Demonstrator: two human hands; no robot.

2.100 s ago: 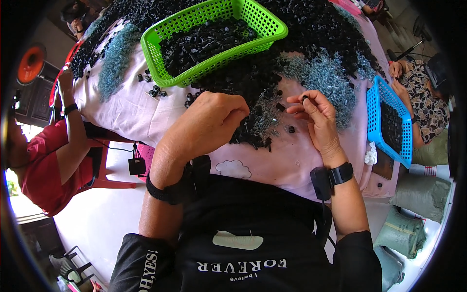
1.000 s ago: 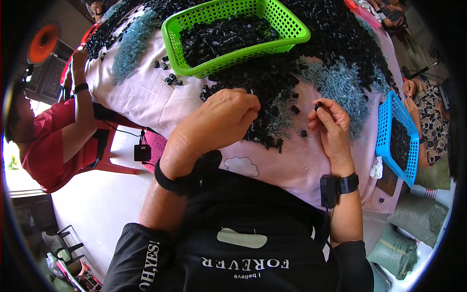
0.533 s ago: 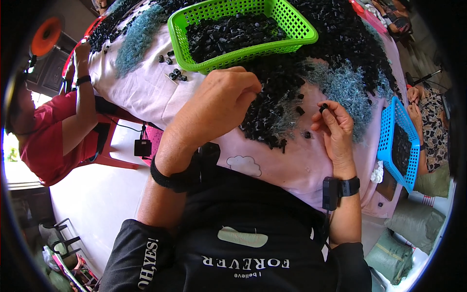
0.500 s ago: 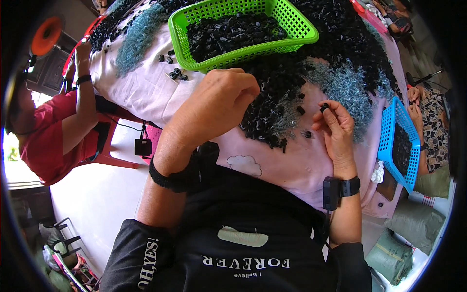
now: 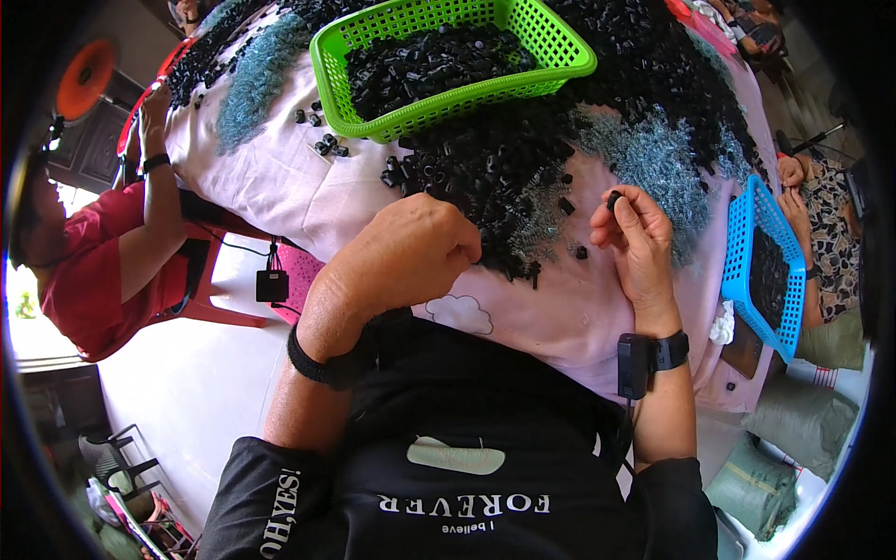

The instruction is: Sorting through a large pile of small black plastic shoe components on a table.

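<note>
My left hand (image 5: 403, 250) is closed over the near edge of a heap of small black plastic parts (image 5: 485, 168). Its fingertips are turned away, so whatever they pinch is hidden. To the right, my right hand (image 5: 639, 233) holds a small black plastic part (image 5: 613, 199) between thumb and fingers. Beyond that hand spreads a pile of fine silvery-blue coiled wire pieces (image 5: 644, 154), apparently springs. A couple of loose black parts lie on the pink cloth (image 5: 569, 308) between my hands.
A green basket (image 5: 467, 91) full of black parts stands at the far middle. At the right is a blue basket (image 5: 740, 252) beside a patterned-clothed person (image 5: 826, 238). Another person in red (image 5: 117, 252) sits at the left, near a second spring pile (image 5: 257, 89).
My left hand has come down from near the green basket, closer to my body, and stays closed. My right hand keeps its black part, nearly unmoved. The whole view has shifted slightly.
</note>
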